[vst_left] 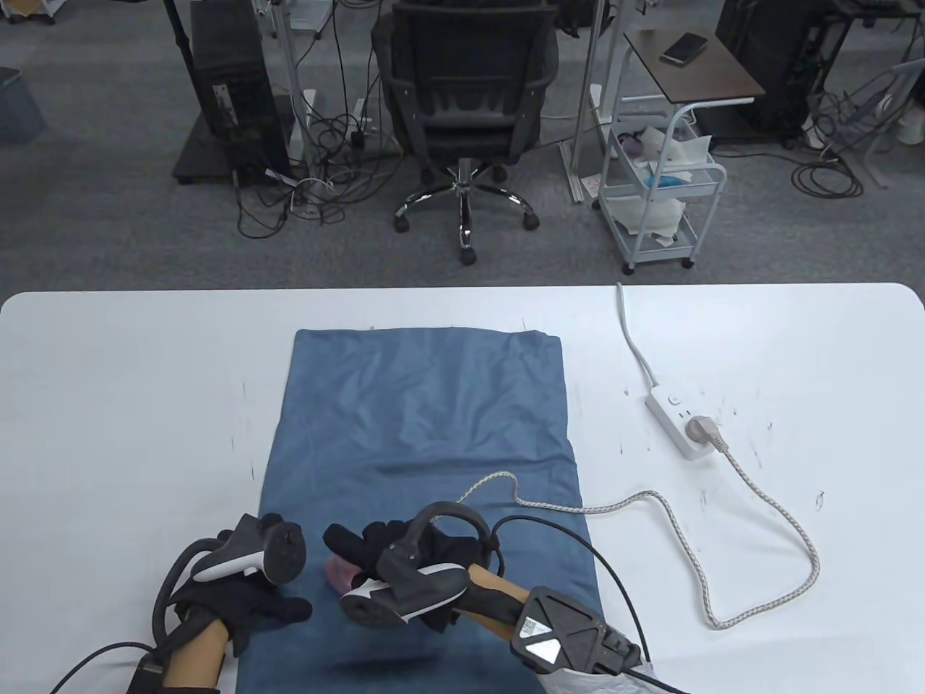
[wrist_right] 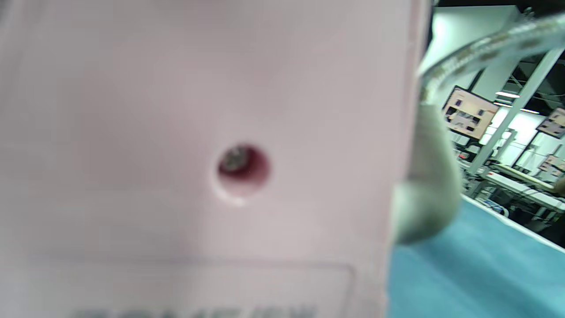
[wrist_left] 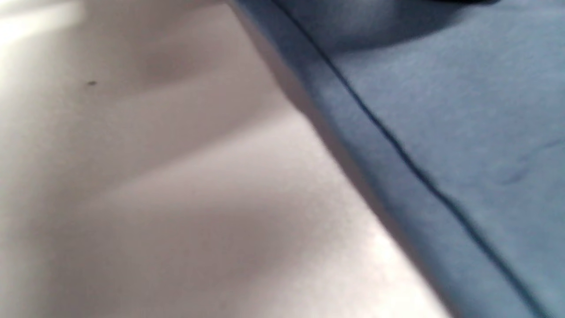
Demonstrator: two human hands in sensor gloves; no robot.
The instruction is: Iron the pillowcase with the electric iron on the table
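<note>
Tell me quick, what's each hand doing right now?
Left hand: rests on the blue pillowcase at its left edge; whether it grips cannot be told.
Right hand: holds the pink iron on the pillowcase.

The blue pillowcase (vst_left: 426,463) lies flat on the white table (vst_left: 108,405). At its near left edge, the left hand (vst_left: 249,603) rests on the cloth. Just right of that, over its near end, the right hand (vst_left: 408,557) grips the pink iron (vst_left: 340,575). The braided cord (vst_left: 650,502) runs off its right side to the power strip (vst_left: 683,419), well clear.
</note>
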